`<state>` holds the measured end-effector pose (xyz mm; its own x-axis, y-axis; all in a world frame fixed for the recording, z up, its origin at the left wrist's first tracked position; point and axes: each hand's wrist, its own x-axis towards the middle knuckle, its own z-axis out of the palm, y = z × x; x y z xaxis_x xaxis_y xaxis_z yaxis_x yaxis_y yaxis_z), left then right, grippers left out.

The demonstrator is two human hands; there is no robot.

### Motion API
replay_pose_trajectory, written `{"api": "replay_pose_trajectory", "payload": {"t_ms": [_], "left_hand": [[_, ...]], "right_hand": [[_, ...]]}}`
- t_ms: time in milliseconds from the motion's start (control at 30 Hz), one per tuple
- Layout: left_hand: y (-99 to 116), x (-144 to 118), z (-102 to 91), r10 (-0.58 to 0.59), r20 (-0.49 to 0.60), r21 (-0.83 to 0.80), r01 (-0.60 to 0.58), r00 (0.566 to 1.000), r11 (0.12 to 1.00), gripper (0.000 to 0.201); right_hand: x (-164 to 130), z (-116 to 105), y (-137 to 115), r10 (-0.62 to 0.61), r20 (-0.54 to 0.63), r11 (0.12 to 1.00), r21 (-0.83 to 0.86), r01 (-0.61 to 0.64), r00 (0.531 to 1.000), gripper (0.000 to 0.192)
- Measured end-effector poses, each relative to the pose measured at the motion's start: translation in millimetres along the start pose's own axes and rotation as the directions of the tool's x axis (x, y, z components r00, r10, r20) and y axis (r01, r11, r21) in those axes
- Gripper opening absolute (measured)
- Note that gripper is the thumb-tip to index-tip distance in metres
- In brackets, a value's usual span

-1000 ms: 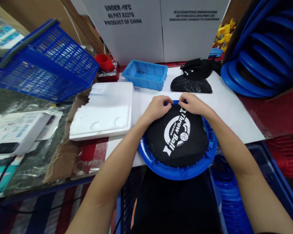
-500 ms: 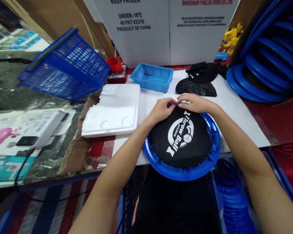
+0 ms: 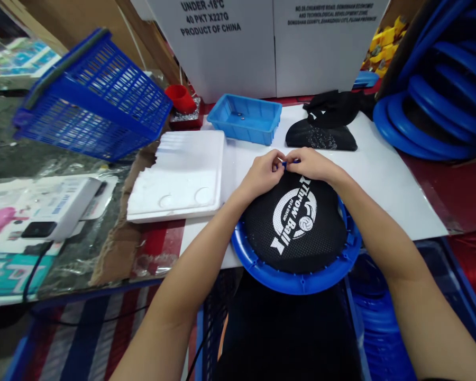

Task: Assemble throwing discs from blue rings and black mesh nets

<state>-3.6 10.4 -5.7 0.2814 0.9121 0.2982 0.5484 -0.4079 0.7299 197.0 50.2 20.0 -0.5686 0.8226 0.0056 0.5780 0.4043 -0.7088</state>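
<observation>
A round blue plastic ring (image 3: 303, 284) with a black mesh disc (image 3: 321, 241) across it lies at the near edge of the table, overhanging my lap. White "Throw Ball" print marks the mesh. At the far edge of the disc, my left hand (image 3: 263, 173) is closed, with thumb and fingertips pinching the mesh edge by the rim. My right hand (image 3: 312, 163) pinches the same edge just beside it, fingertips nearly touching the left ones. A small bit of blue shows between the fingers; the exact grip is partly hidden.
Beyond the hands stand a light-blue tray (image 3: 244, 127) with small bits inside and a stack of black mesh pieces (image 3: 321, 136). White foam (image 3: 182, 177) and a blue basket (image 3: 99, 100) are at left. Blue rings (image 3: 432, 121) are stacked at right, before a white carton (image 3: 230, 58).
Both hands stay at the far edge of the disc; the right fingers have curled in more tightly. The view has tipped slightly downward.
</observation>
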Motion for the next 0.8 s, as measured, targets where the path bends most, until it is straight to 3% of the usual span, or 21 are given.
{"api": "replay_pose_trajectory", "payload": {"t_ms": [100,300,500,633,733,800], "left_hand": [[1,0,-4.8,-0.01,0.022,-0.011,0.01,1.0,1.0,0.022],[0,-12,-28.7,0.035,0.15,-0.007,-0.035,0.988,0.999,0.016],[14,-23,-26.7,0.034,0.231,-0.11,-0.008,0.972,0.994,0.026],[16,-22,-20.1,0.014,0.216,-0.146,0.018,0.976,0.989,0.022],[13,-20,-18.5,-0.001,0.195,-0.167,0.034,0.981,0.985,0.015],[12,-19,-18.1,-0.003,0.192,-0.183,0.039,0.981,0.982,0.013]], "right_hand": [[0,0,-9,0.058,-0.015,0.998,-0.008,-0.058,0.998,0.012],[-4,-15,-9,0.127,0.069,0.992,-0.035,-0.125,0.989,0.007],[-33,-40,-4,0.048,0.225,0.991,-0.13,-0.019,0.973,0.009],[-38,-29,-4,-0.06,0.163,0.995,-0.074,0.073,0.985,0.015],[-33,-14,-3,-0.201,0.18,0.978,-0.013,0.206,0.963,0.014],[-30,-9,-2,-0.228,0.192,0.973,0.018,0.229,0.954,0.013]]}}
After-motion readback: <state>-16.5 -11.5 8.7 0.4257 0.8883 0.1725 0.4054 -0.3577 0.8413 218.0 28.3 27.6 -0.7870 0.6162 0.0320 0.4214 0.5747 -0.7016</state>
